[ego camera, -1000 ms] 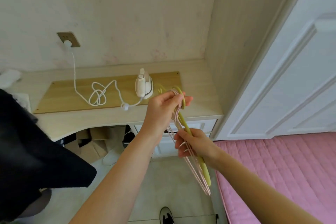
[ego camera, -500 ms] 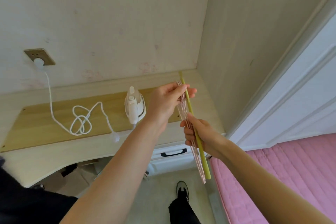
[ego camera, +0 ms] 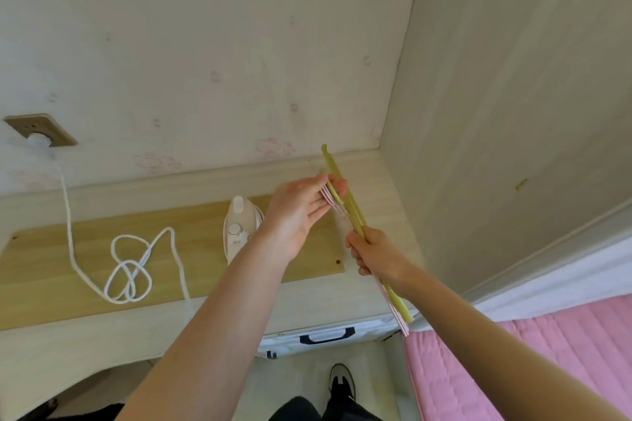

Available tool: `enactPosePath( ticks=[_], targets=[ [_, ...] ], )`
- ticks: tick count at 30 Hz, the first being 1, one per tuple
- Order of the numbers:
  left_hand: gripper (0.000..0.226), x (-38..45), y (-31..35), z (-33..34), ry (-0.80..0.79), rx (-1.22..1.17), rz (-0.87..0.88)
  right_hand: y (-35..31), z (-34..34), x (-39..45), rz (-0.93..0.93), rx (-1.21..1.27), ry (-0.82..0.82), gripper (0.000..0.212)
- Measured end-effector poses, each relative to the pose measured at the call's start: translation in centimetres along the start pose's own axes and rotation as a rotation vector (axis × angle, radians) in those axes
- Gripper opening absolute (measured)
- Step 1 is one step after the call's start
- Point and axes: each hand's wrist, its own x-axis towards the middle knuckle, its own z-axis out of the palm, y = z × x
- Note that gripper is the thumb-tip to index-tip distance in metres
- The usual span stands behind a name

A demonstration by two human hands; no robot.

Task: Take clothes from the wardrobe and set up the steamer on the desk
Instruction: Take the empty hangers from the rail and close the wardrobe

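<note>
Both hands hold a bundle of empty hangers [ego camera: 355,222], one yellow-green and several thin pink ones, seen edge-on above the right end of the desk [ego camera: 369,297]. My left hand [ego camera: 301,212] pinches the hook end near the top. Lower down, my right hand [ego camera: 376,256] is closed around the middle of the bundle. The white steamer [ego camera: 239,229] stands upright on a wooden board [ego camera: 61,270] on the desk, just left of my left wrist. Its white cord [ego camera: 130,270] lies coiled on the board and runs up to a wall socket [ego camera: 37,133].
A wardrobe side panel [ego camera: 513,113] rises at the right of the desk. A drawer with a dark handle [ego camera: 326,335] sits under the desk edge. A pink quilted bed [ego camera: 513,369] fills the lower right. My shoe [ego camera: 342,383] shows on the floor.
The view has come closer to the desk and tilted up. The hangers have turned edge-on and risen higher over the desk's right end. Both hands keep their hold.
</note>
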Motion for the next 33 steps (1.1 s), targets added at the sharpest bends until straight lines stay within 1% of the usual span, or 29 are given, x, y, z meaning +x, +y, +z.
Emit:
enactPosePath(
  ticks=[3, 6, 9, 12, 16, 22, 30, 33],
  targets=[
    [0.02, 2.0, 0.0, -0.9, 0.043, -0.064, -0.122, 0.5, 0.2, 1.6, -0.01, -0.205, 0.079, 0.024],
    [0.012, 4.0, -0.3, -2.1, 0.042, -0.097, -0.204, 0.9, 0.1, 3.0, 0.013, -0.381, 0.128, 0.024],
    [0.01, 5.8, -0.8, -3.0, 0.037, -0.098, -0.269, 1.3, -0.1, 4.2, 0.041, -0.542, 0.191, 0.028],
    [0.015, 7.2, -1.5, -3.6, 0.043, -0.053, -0.304, 1.6, 0.0, 5.0, 0.061, -0.639, 0.242, 0.031],
    [0.016, 9.2, -3.0, -4.8, 0.029, -0.024, -0.356, 2.6, 0.4, 6.0, 0.101, -0.701, 0.27, 0.031],
    [0.023, 11.3, -5.3, -6.2, 0.047, 0.1, -0.433, 4.9, 1.0, 7.2, 0.147, -0.768, 0.327, 0.029],
    [0.022, 12.6, -6.9, -6.8, 0.069, 0.106, -0.493, 6.4, 0.8, 7.9, 0.199, -0.789, 0.328, 0.031],
    [0.021, 12.9, -7.5, -7.3, 0.079, 0.126, -0.517, 6.8, 0.6, 8.2, 0.183, -0.801, 0.291, 0.022]
  ],
)
